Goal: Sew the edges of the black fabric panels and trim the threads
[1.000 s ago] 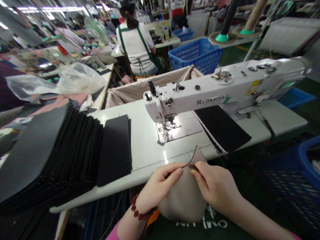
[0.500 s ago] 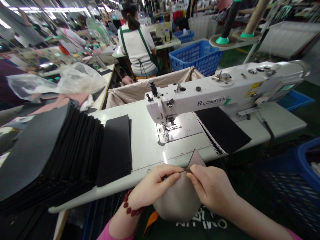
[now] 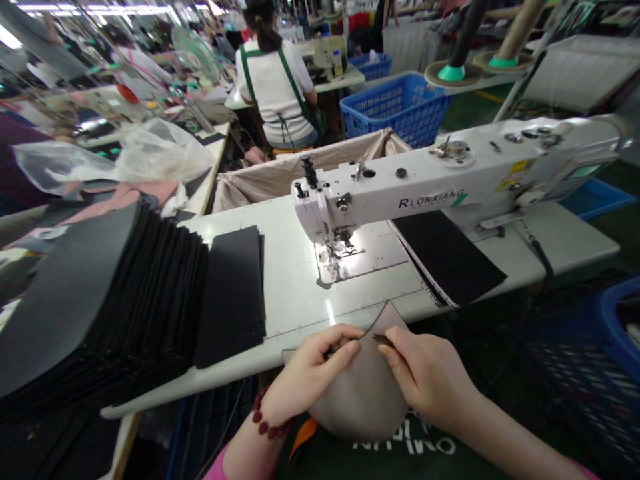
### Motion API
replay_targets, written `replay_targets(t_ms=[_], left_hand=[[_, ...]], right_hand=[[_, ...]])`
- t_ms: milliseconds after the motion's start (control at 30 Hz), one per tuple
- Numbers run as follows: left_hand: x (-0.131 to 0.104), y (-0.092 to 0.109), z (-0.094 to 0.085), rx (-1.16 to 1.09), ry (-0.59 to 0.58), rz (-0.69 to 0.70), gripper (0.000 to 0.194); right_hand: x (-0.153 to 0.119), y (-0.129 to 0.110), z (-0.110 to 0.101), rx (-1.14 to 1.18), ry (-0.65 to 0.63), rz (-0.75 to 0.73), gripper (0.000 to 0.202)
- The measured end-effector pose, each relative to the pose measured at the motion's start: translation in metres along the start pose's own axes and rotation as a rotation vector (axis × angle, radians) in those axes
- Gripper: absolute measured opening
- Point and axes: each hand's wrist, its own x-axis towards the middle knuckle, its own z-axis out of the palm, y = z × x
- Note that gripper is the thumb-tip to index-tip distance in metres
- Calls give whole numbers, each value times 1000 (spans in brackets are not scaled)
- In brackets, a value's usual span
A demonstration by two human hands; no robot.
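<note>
A grey sheet (image 3: 363,393) with a dark edge curves over the lap, its pointed corner resting at the table's front edge. My left hand (image 3: 323,363), a beaded bracelet at the wrist, pinches the sheet's edge. In my right hand (image 3: 423,370) is a small dark pointed tool (image 3: 383,339), its tip close to that edge. Beyond the hands stands a white sewing machine (image 3: 380,197). Black panels (image 3: 445,257) lie under its arm, and a thin stack of black pieces (image 3: 233,293) lies left of the needle.
A tall pile of black panels (image 3: 75,287) covers the table's left end. Behind the machine are a cloth-lined bin (image 3: 260,183) and a blue basket (image 3: 395,110). Another blue basket (image 3: 585,367) stands at the right. A person in a green apron (image 3: 275,80) sits further back.
My right hand and the tool have moved slightly right, away from my left fingers. More of the sheet's corner shows between the hands.
</note>
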Motion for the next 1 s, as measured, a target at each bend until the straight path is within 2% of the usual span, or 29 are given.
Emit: replay_targets(t_ms=[233, 633, 800, 900, 1000], left_hand=[[2, -1, 4, 8, 66, 31, 26], [4, 2, 6, -21, 43, 22, 30], [5, 3, 8, -40, 10, 24, 31], [6, 6, 7, -1, -6, 26, 30], [7, 9, 6, 83, 1, 47, 30]], right_hand=[[2, -1, -1, -17, 17, -4, 20], [3, -2, -2, -63, 20, -18, 20], [2, -1, 2, 69, 11, -6, 19], [2, -2, 3, 136, -7, 3, 18], [2, -3, 1, 85, 0, 6, 19]])
